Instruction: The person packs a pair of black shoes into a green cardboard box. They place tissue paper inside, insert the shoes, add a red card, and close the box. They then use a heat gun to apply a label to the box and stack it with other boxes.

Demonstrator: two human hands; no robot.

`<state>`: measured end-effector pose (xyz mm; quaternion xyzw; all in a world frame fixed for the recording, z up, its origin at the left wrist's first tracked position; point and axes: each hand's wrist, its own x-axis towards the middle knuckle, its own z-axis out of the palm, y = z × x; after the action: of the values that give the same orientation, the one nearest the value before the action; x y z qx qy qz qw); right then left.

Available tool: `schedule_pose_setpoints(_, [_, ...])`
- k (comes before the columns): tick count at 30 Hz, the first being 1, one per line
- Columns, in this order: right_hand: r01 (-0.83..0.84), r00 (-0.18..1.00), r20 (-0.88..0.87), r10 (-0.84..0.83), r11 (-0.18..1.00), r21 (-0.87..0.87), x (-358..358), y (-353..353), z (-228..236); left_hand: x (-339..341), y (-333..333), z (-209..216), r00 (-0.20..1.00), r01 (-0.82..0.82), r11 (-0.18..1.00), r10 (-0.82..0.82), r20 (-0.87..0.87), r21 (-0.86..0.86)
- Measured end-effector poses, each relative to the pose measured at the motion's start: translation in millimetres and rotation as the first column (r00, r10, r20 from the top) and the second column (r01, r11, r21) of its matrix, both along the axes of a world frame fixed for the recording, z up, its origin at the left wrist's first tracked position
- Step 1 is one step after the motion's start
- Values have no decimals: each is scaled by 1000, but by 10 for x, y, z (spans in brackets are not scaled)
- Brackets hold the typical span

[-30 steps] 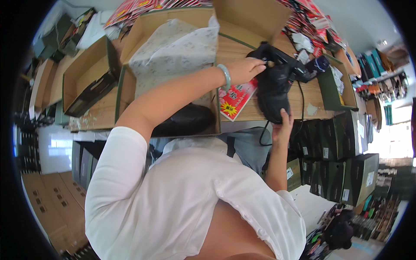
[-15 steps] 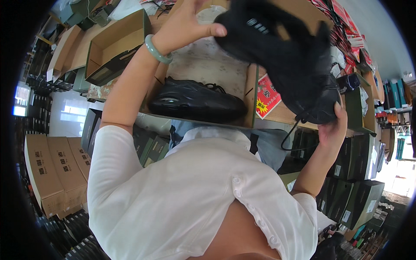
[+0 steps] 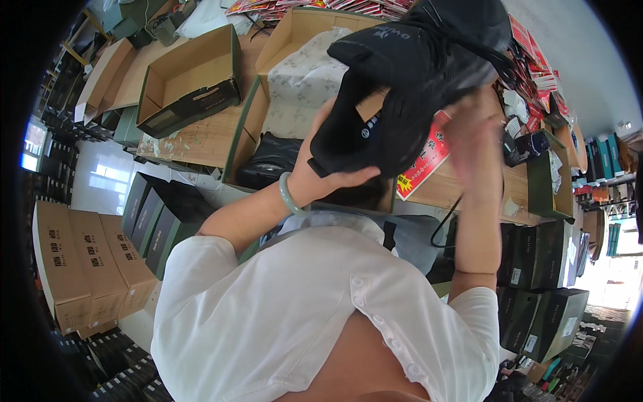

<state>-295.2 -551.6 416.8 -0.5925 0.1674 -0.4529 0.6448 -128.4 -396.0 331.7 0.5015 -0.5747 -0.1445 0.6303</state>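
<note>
A black lace-up shoe (image 3: 416, 74) is held up over the open shoebox (image 3: 243, 130), its opening turned toward me and a printed insole showing inside. My left hand (image 3: 328, 164), below a pale green bangle (image 3: 289, 194), grips the heel end with the thumb along it. Beside the shoe's right side is my right hand (image 3: 474, 134), smeared by motion, so its fingers cannot be made out. In the shoebox lies a second black shoe (image 3: 268, 159), partly hidden by my left hand and the raised shoe. Patterned tissue paper (image 3: 291, 110) lines that box.
An empty box part (image 3: 191, 80) stands on the table to the left. Red printed cards (image 3: 425, 161) lie right of the shoebox, with more piled at the back. Another open green box (image 3: 552, 184) is at the right. Brown cartons (image 3: 80, 261) and dark shoeboxes (image 3: 542, 288) are stacked alongside.
The shoe has turned over and its heel has come down toward me. My left hand has moved down and right with it; my right hand has left the toe and moved up and left.
</note>
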Motion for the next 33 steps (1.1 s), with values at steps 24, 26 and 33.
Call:
schedule_pose_setpoints(24, [-55, 860, -396, -323, 712, -700, 619, 112, -36, 407, 595, -145, 842, -308, 815, -7, 540, 490])
schedule_pose_setpoints(26, [-284, 788, -483, -381, 472, -835, 661, 70, -34, 389, 645, -315, 766, -359, 812, -26, 642, 461])
schedule_pose_setpoints(33, [-613, 671, -641, -373, 208, -763, 1081, 124, -484, 375, 620, -324, 745, -379, 852, 48, 665, 362])
